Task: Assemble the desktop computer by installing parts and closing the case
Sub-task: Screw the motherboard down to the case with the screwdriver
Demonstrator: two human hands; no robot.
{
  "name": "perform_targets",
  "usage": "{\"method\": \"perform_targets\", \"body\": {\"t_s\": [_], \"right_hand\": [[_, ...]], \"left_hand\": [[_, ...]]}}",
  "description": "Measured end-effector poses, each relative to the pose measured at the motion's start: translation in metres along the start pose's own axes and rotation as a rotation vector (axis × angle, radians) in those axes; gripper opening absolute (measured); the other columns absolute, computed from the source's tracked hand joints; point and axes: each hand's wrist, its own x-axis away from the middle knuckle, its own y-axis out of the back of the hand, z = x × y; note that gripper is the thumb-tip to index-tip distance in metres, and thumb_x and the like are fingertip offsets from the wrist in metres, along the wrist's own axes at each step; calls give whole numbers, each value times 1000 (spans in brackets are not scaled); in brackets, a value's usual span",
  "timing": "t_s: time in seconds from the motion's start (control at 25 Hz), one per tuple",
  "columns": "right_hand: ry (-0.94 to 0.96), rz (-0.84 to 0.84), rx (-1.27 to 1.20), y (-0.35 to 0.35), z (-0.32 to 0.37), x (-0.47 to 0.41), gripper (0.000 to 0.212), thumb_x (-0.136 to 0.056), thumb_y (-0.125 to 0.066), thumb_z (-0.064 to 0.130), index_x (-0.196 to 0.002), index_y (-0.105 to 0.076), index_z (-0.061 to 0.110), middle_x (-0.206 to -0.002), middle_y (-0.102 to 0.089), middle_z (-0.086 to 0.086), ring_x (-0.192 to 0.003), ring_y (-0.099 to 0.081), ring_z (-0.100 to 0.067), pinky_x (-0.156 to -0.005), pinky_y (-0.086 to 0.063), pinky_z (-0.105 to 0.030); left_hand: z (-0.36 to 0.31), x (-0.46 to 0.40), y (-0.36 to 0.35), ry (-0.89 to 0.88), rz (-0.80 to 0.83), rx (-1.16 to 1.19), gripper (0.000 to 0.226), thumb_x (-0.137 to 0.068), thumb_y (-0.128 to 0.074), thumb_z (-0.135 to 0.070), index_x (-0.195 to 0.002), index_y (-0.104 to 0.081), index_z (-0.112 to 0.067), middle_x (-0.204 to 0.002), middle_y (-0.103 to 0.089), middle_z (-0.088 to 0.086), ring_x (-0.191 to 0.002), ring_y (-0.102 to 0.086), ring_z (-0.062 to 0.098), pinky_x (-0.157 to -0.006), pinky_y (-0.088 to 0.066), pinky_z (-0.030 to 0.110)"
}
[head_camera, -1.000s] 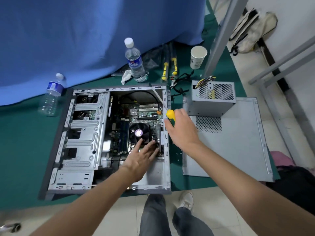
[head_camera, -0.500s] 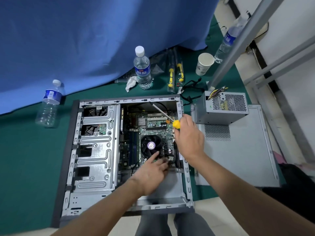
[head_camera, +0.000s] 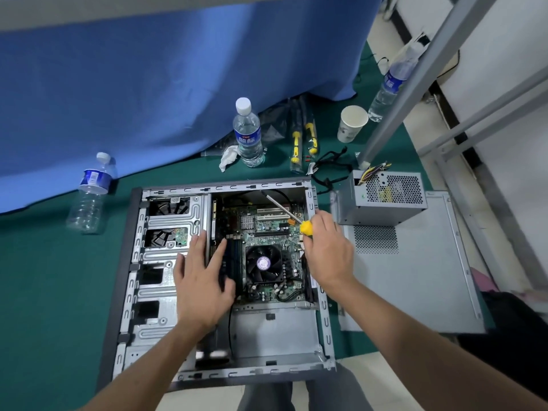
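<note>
Item: screwdriver [head_camera: 296, 219], gripped by its yellow handle in the right hand [head_camera: 326, 253], shaft angled beyond the grip over the motherboard [head_camera: 267, 229]. Left hand [head_camera: 201, 280] was laid flat, fingers straight, holding nothing. Risk judged: components could be scratched if the tip slipped.

3 water bottles [head_camera: 248, 134], paper cup [head_camera: 351, 123], crumpled tissue [head_camera: 228, 157], blue curtain [head_camera: 178, 69]

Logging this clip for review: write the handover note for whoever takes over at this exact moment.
Left hand: open, fingers straight, over the drive cage edge and motherboard.
Right hand: grips a yellow-handled screwdriver, its shaft over the board.
Case: lies open on its side, board and CPU fan inside.
Left: power supply sits outside on the side panel; install it, then close.
</note>
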Motion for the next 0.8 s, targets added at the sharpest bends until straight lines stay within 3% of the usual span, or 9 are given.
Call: {"method": "perform_targets", "body": {"t_s": [0.12, 0.2, 0.4, 0.52, 0.68, 0.8], "right_hand": [[-3, 85, -26, 1, -5, -2, 29, -94, -62, 29, -117, -53, 14, -135, -51, -1, -101, -60, -23, -75, -53, -37], [-4, 128, -134, 2, -8, -5, 27, -98, -55, 34, -116, -51, 15, -130, -50, 3, -95, -59, -19, -76, -51, -36], [-97, 193, -512, 17, -30, 0, 30, -96, -49, 49, -89, -53, 20, -100, -49, 9, -75, -53, -6, -66, -42, -19], [-315, 213, -683, 24, -72, 23, 34, -93, -59, 41, -66, -53, 21, -64, -52, 7, -55, -48, -10, -54, -42, -30], [-520, 455, -601, 15, -126, 55, 38, -94, -61, 34, -65, -46, 15, -58, -46, -2, -55, -45, -21, -57, -40, -33], [-574, 511, -543, -1, -140, 67, 32, -92, -63, 25, -65, -49, 13, -59, -48, -4, -57, -47, -22, -58, -40, -30]], "left_hand": [[0, 0, 0, 19, -6, 1, 70, -72, -53, -37, -142, -53, -26, -163, -16, 11, -151, -13, 24, -118, -12, 48], [-1, 1, -1, 30, 0, -10, 67, -72, -52, -37, -138, -56, -27, -163, -16, 11, -151, -12, 24, -118, -12, 47], [-3, 1, 0, 54, 19, -9, 60, -73, -51, -37, -131, -63, -27, -163, -16, 10, -151, -10, 25, -118, -10, 47], [-1, 0, -3, 43, 6, -33, 57, -72, -51, -38, -126, -66, -26, -161, -18, 12, -150, -12, 27, -117, -13, 50], [0, -2, -6, 40, -28, -44, 57, -72, -47, -41, -123, -68, -26, -160, -21, 13, -148, -19, 30, -116, -15, 50], [0, -2, -7, 48, -20, -55, 57, -73, -45, -44, -123, -68, -26, -161, -19, 13, -149, -18, 30, -116, -14, 51]]}}
